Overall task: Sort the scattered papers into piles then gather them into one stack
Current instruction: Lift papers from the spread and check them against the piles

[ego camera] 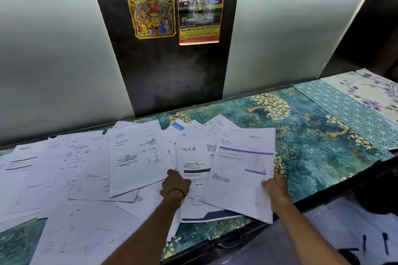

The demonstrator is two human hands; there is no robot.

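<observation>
Several printed white papers [71, 170] lie scattered and overlapping across the left and middle of the table. My left hand [175, 183] grips the lower edge of a sheet with black text [135, 157] near the middle. My right hand [274, 187] pinches the right edge of a sheet with purple bars [243, 163]. Between them lies a sheet with a large heading and dark blue bands [193, 170], partly under both.
The table [312, 146] has a teal and gold floral cover; its right half bears no papers. A patterned teal mat [353, 112] and a floral one [374, 88] lie at far right. Two religious posters [174, 4] hang on the wall behind. A drawer handle [230, 241] sits below the front edge.
</observation>
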